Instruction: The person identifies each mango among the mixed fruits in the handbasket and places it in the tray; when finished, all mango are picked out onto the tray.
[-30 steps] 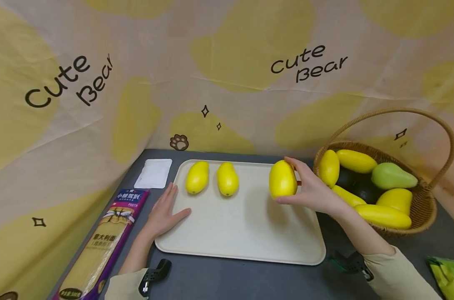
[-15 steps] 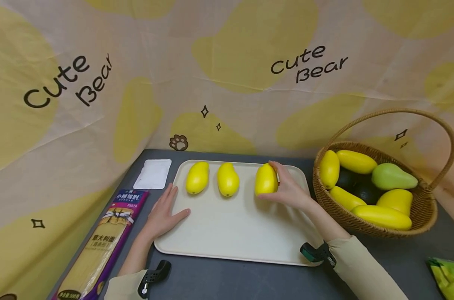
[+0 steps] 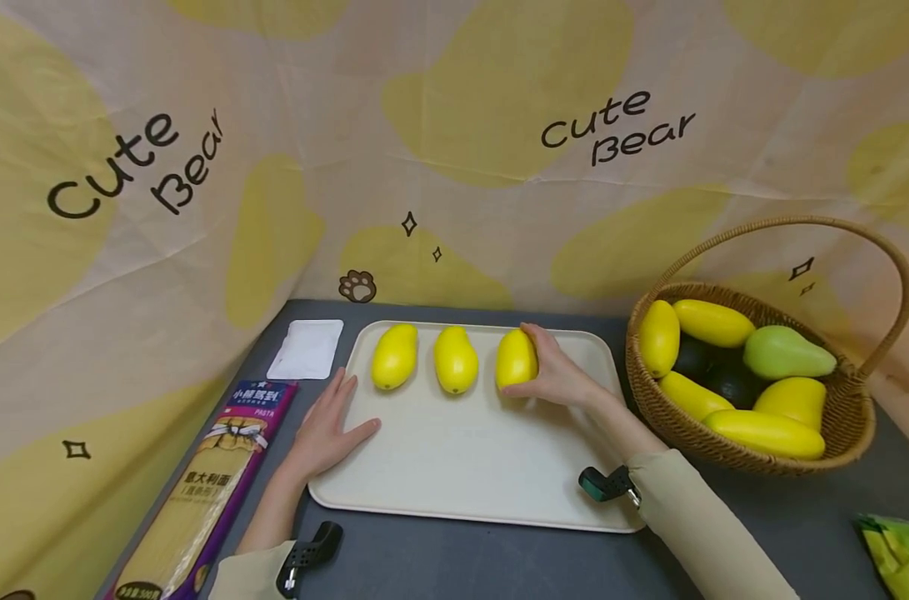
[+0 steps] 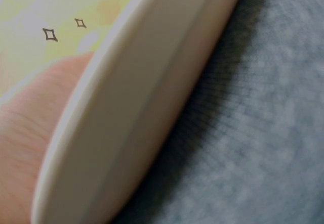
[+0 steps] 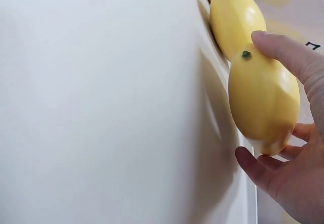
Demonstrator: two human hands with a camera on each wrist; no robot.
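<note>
In the head view, my right hand (image 3: 551, 367) holds a yellow oval fruit (image 3: 516, 362) on the back part of a cream tray (image 3: 469, 467). The right wrist view shows my thumb (image 5: 283, 49) at this fruit's green-stemmed end and my fingers around its other end. Two similar yellow fruits, a left one (image 3: 395, 357) and a middle one (image 3: 456, 360), lie to its left, apart from each other. My left hand (image 3: 330, 433) rests with spread fingers on the tray's left edge. Up close in the left wrist view is the tray's side (image 4: 136, 97); it hides most of that hand.
A wicker basket (image 3: 731, 454) stands right of the tray, holding several yellow fruits, a green pear (image 3: 787, 352) and dark fruit. At the left lie a pasta packet (image 3: 207, 483) and a white packet (image 3: 306, 348). A green bag (image 3: 900, 554) sits at the right edge.
My right hand has carried the yellow fruit left and down onto the tray, in line with the other two. The left hand has stayed in place.
</note>
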